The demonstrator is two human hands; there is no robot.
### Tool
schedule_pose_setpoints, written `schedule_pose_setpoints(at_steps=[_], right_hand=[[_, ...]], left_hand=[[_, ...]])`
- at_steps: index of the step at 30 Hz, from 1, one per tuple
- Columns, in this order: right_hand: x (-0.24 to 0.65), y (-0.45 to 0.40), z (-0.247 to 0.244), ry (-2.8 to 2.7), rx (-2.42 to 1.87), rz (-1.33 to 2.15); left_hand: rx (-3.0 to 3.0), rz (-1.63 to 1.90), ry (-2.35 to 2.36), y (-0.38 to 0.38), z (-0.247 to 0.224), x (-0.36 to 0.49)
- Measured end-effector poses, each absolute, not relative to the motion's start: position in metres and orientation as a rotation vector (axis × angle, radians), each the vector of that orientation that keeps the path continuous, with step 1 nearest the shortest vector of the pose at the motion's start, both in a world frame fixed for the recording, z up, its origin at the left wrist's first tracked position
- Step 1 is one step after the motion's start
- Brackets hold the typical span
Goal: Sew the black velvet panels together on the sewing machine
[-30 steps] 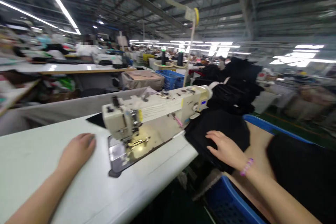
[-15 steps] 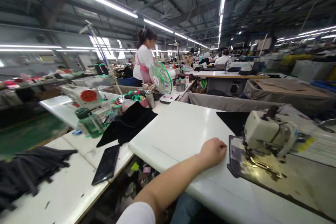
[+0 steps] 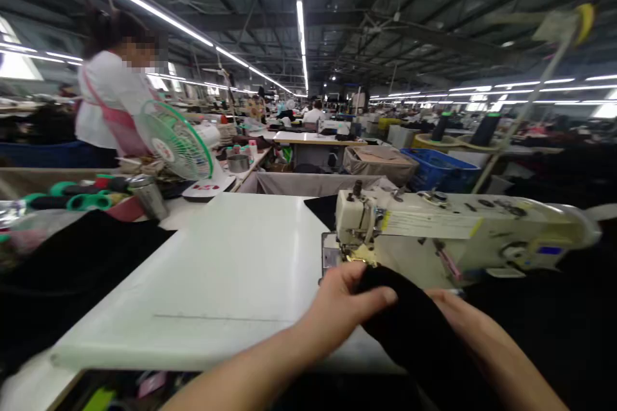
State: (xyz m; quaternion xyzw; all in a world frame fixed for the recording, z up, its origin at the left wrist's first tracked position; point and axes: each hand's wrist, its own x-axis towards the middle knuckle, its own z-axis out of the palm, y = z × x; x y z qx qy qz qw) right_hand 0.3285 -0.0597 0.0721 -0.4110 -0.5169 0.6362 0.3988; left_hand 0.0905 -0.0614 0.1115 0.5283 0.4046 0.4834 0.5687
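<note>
Black fabric (image 3: 409, 321) hangs between my hands, just in front of the sewing machine (image 3: 414, 225). My left hand (image 3: 344, 298) grips its upper left edge, thumb on top and fingers behind. On the other side, my right hand (image 3: 457, 314) presses against the fabric, its fingers partly hidden behind the cloth. The machine's lit needle area (image 3: 359, 255) lies right beyond my left fingers and is partly covered by them. Another black cloth piece (image 3: 322, 210) lies on the white table (image 3: 231, 263) left of the machine head.
A green fan (image 3: 180, 141) stands at the back left, beside a metal can (image 3: 148, 196) and several thread spools (image 3: 89, 199). A co-worker in a white shirt (image 3: 113, 96) stands behind it. More black cloth (image 3: 96, 257) lies at left; a thread stand (image 3: 525, 109) rises at right.
The view has swung right, bringing the whole sewing machine in. My left hand, earlier resting loosely on the table, now grips black fabric, and my right hand has come into view on it.
</note>
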Motion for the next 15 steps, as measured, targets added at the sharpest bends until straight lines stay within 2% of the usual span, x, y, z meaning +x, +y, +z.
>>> schedule_pose_setpoints(at_steps=[3,6,12,13,15], right_hand=[[0.297,-0.064,0.107,-1.163,-0.793,1.556],[0.271,-0.068,0.118,-1.214,-0.699,1.527],[0.247,-0.026,0.121,-1.206,-0.827,1.336],[0.247,-0.013,0.126,-1.262,-0.856,1.264],[0.246,0.013,0.140,-1.399,-0.908,1.114]], left_hand=[[1.313,1.396,1.240,-0.053,0.146,0.065],[1.480,1.468,1.436,-0.053,0.181,0.039],[1.612,0.978,1.244,-0.035,0.220,-0.005],[1.621,0.940,1.260,-0.027,0.224,-0.010],[1.626,1.078,1.429,-0.012,0.234,-0.017]])
